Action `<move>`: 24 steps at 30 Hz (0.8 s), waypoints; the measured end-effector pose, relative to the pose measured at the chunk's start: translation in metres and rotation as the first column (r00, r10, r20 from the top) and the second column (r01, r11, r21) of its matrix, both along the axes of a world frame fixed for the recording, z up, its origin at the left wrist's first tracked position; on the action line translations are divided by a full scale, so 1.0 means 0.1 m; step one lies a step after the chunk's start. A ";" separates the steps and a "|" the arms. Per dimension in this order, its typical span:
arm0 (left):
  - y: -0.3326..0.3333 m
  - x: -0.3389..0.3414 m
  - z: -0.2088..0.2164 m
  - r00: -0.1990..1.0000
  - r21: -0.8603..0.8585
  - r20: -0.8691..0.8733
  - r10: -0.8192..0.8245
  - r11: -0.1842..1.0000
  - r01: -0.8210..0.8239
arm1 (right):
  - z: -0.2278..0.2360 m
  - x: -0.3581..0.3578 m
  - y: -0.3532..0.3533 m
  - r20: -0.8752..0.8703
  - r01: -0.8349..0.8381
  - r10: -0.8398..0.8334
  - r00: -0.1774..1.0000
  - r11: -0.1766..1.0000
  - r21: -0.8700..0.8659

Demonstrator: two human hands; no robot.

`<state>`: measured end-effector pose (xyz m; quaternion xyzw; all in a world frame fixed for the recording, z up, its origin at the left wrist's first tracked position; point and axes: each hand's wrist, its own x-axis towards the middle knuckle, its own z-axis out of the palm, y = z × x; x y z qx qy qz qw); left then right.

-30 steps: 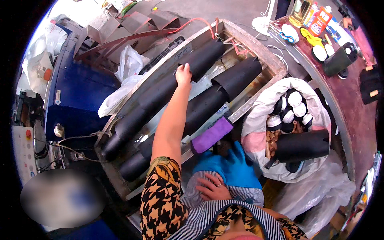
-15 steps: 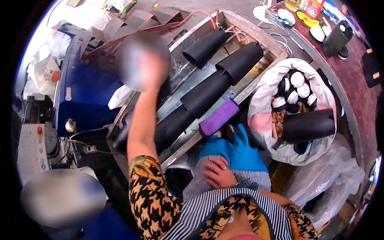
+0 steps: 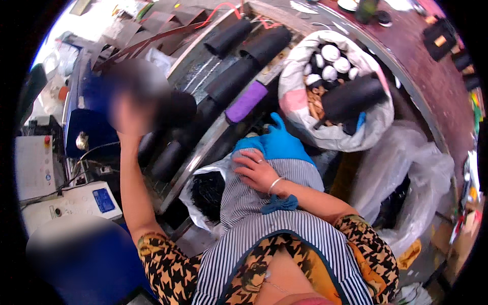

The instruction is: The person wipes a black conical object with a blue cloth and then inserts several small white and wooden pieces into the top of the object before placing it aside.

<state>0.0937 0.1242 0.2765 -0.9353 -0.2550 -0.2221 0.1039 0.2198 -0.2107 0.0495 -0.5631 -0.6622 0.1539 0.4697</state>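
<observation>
My left hand (image 3: 130,113) reaches out to the far left, over the edge of the long tray, and a blur covers its fingers. A black tube (image 3: 176,109) shows just beside it; whether the hand grips it is hidden. My right hand (image 3: 260,171) lies flat on my striped apron over my lap, fingers apart, holding nothing. Below the tray's far end runs a slanting row of black tubes (image 3: 230,80). A purple pad (image 3: 246,102) is wrapped on the tray's near rim. Blue cloth or glove-like fabric (image 3: 278,145) covers my knees.
A white sack (image 3: 291,81) at the right holds white-and-black caps, brown pieces and a black tube (image 3: 354,99). Blue machinery (image 3: 84,114) and a white control box (image 3: 76,207) stand left. Clear plastic bags (image 3: 378,173) lie right, beside a reddish table (image 3: 406,56).
My left hand has moved left and nearer, away from the middle of the tray. A black tube now shows beside it. The whole view has shifted; my right hand stays on my lap.
</observation>
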 end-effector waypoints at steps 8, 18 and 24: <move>-1.02 -0.45 -1.01 0.954 -0.015 -0.232 0.190 0.980 -0.199 | 0.25 1.13 -0.43 -0.048 0.532 -0.531 0.846 0.847 0.005; -0.55 -0.32 -0.89 0.962 -0.295 -0.145 0.229 0.918 -0.263 | -1.57 3.25 -1.40 0.370 0.800 -0.905 0.209 -0.059 -0.598; -0.35 -0.28 -0.89 0.753 -0.292 -0.523 0.399 0.746 -0.598 | -0.79 3.48 -1.83 -0.762 0.485 -0.533 -0.367 0.590 -0.646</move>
